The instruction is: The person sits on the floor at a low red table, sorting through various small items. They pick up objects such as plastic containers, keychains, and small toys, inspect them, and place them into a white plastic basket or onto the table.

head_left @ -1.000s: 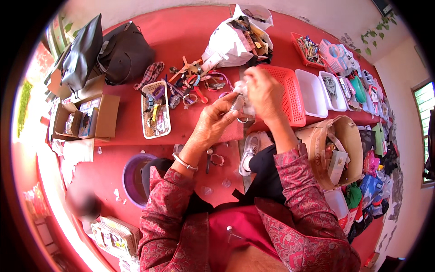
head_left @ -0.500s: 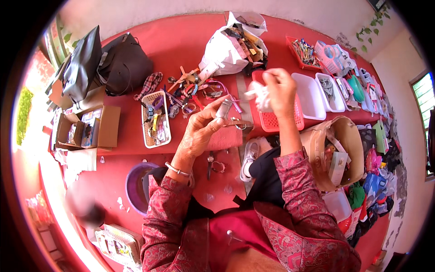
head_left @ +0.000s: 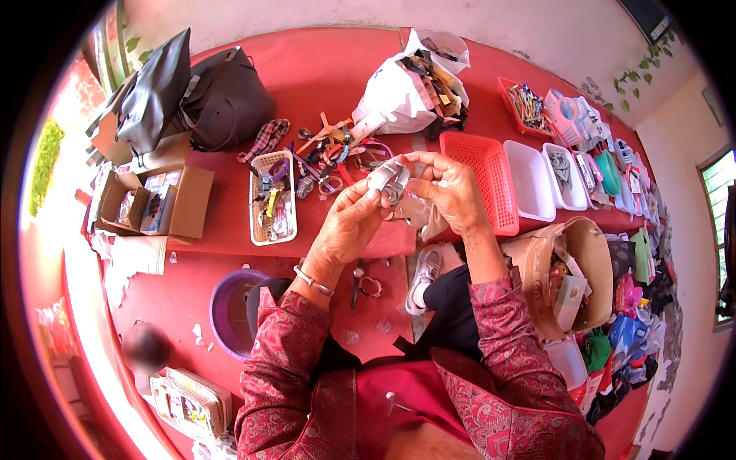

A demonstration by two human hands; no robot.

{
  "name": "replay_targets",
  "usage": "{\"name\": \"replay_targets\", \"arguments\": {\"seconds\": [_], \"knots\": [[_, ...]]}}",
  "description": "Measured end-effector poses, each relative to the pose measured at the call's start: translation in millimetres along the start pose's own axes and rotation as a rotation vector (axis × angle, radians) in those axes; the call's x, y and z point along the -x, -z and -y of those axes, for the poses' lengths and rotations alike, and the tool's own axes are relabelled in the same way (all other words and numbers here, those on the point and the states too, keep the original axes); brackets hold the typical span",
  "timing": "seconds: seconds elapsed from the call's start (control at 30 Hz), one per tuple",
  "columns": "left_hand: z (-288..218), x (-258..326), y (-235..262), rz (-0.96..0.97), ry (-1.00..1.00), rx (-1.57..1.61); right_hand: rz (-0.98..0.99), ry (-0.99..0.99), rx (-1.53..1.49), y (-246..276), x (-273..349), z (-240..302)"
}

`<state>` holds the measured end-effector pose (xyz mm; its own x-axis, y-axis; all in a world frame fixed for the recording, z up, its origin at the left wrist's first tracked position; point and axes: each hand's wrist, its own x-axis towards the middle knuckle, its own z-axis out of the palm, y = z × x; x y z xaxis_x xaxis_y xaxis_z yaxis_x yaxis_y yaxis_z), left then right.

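My left hand (head_left: 349,226) grips a silver-coloured wristwatch (head_left: 389,180) in front of my chest, its curved metal band turned upward. On the other side of the watch is my right hand (head_left: 454,192), its fingers bent against the band. A pale, crumpled cloth (head_left: 428,218) hangs from beneath that right hand, partly hidden by the fingers. Just beyond the hands lies a loose heap of watches and straps (head_left: 335,153) on the red surface. A dark-strapped watch (head_left: 356,282) and a round bracelet-like ring (head_left: 371,287) lie below my left hand.
Left of the heap stands a white basket (head_left: 251,211) of watches; farther left are a cardboard box (head_left: 195,203) and dark bags (head_left: 230,100). A red basket (head_left: 477,172), white trays (head_left: 529,180) and a large carton (head_left: 529,284) stand to the right. A purple basin (head_left: 220,314) is nearer me.
My right hand has come down and left with the cloth, from above the red basket to the watch. My left hand has shifted slightly right, and both hands now meet at the watch.
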<state>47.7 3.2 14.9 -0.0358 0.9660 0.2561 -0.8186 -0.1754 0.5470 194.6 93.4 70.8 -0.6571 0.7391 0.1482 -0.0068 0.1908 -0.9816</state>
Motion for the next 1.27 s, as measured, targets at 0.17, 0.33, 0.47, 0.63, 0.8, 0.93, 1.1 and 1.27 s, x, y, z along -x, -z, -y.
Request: {"name": "replay_targets", "arguments": {"seconds": [0.17, 0.33, 0.47, 0.63, 0.8, 0.93, 1.1, 1.27], "knots": [[-8, -3, -9, 0.001, -0.004, 0.115, -0.151, 0.061, 0.100, -21, 7, 3], [-6, -3, 6, 0.132, -0.011, 0.283, -0.184, 0.212, 0.228, -36, 13, 7], [-3, -3, 12, 0.039, 0.021, 0.348, -0.152, 0.204, 0.062, -34, 11, -1], [-9, -3, 6, -0.035, 0.079, 0.332, -0.106, 0.214, -0.066, -34, 12, 1], [-10, -1, 2, -0.062, 0.094, 0.339, 0.009, 0.150, -0.041, -26, 12, 1], [-11, 0, 2, -0.060, 0.108, 0.324, 0.031, 0.159, -0.033, -25, 13, 3], [-10, -3, -5, -0.021, 0.116, 0.363, 0.015, 0.149, -0.071, -24, 13, 3], [-6, -2, -1, 0.026, 0.120, 0.466, 0.036, 0.221, 0.083, -22, 12, 6]]}}
